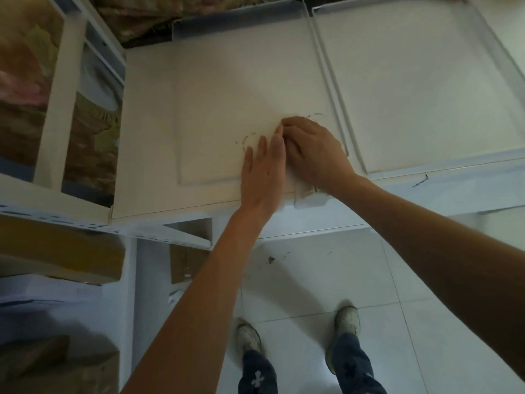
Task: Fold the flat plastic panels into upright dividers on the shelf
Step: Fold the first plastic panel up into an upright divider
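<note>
A clear flat plastic panel [227, 81] lies on the white shelf top [147, 166], its far edge folded up at the back. A second clear panel [420, 89] lies flat to its right. My left hand [262, 169] rests palm down on the near part of the first panel, fingers stretched out and together. Right beside it, my right hand [312, 155] is curled knuckles up with its fingertips pressed on the panel near the middle. A small folded plastic flap [308, 196] sticks out under my right wrist at the shelf's front edge.
A white shelf frame [59, 89] with bagged fabrics stands at the left. Cardboard boxes [62, 251] sit on a lower shelf at the left. Below are the white tiled floor [326, 274] and my two shoes.
</note>
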Demonstrator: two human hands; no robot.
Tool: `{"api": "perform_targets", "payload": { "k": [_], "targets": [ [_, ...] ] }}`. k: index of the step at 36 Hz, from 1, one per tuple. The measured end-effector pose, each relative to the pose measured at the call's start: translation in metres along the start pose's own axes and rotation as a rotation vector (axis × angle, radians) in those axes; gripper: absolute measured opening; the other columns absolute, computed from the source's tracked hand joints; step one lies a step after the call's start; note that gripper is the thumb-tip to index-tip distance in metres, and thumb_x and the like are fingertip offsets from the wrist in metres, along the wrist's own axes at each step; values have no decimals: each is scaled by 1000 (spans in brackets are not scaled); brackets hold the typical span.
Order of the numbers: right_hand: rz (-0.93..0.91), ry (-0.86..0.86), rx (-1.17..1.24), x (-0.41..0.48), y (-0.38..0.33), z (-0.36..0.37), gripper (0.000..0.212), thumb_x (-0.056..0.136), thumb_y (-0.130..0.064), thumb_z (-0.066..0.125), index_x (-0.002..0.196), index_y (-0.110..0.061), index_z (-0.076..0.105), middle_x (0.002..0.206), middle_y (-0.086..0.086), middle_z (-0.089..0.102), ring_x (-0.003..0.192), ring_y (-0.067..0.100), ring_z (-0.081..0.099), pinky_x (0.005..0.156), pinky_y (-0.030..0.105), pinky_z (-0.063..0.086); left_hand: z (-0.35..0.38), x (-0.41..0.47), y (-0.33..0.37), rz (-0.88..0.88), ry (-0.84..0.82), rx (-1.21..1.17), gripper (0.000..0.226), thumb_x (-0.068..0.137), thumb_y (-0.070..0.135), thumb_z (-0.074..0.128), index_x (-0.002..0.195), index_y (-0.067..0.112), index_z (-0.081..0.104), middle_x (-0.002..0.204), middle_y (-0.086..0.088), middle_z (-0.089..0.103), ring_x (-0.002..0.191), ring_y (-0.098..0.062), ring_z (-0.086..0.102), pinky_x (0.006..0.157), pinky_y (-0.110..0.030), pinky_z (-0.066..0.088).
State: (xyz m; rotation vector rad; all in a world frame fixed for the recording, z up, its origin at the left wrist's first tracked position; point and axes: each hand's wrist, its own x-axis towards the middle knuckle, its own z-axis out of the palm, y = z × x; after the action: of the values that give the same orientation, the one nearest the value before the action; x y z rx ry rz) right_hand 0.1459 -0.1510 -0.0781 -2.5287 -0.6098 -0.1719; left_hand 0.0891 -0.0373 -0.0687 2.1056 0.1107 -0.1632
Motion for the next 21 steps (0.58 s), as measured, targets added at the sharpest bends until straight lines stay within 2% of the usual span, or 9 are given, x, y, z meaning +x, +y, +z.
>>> {"api": "perform_targets", "payload": {
  "k": [4,7,11,13,15,17,21],
  "targets": [
    [25,-26,1,1,-1,-1,34,95,-23,43,117,-12,67,128,6,63,119,25,58,103,37,44,-3,2,1,-37,-3,-105,84,78,71,-1,150,33,17,158,14,17,146,1,8,122,-37,0],
    [29,-17,-1,-1,-1,-2,36,94,-23,41,115,-10,67,128,7,64,119,26,58,101,36,44,-6,-3,1,-17,30,-258,84,79,73,7,147,29,30,155,11,31,143,0,22,122,-38,8],
    [54,-21,34,-2,-2,-3,39,93,-26,38,114,-11,67,129,6,63,121,25,57,103,37,44,-19,-11,-2,11,-27,-257,62,91,63,22,141,33,43,148,13,41,138,-1,33,120,-40,19],
    [58,-4,44,-2,-1,-3,39,93,-28,41,116,-11,68,129,5,63,120,24,58,103,38,45,-26,-20,-15,46,59,-81,55,92,58,32,135,29,50,146,7,46,139,-7,33,120,-39,18],
    [57,4,42,-2,0,-2,35,92,-26,47,117,-11,68,129,5,63,120,24,58,101,38,47,-30,-33,-29,185,158,333,57,91,59,36,132,23,53,142,3,51,141,-14,33,122,-41,9],
    [56,5,37,-3,0,-2,34,91,-24,50,117,-12,68,129,4,63,120,23,58,100,37,46,-26,-42,-40,302,196,654,64,88,64,35,134,22,52,142,3,51,141,-20,35,120,-48,9],
    [61,-13,8,-3,-1,-4,35,91,-26,51,121,-15,65,134,0,60,123,20,56,100,33,44,-18,-42,-44,333,271,736,56,91,57,38,136,26,50,142,4,50,139,-23,38,118,-50,19]
  ]
}}
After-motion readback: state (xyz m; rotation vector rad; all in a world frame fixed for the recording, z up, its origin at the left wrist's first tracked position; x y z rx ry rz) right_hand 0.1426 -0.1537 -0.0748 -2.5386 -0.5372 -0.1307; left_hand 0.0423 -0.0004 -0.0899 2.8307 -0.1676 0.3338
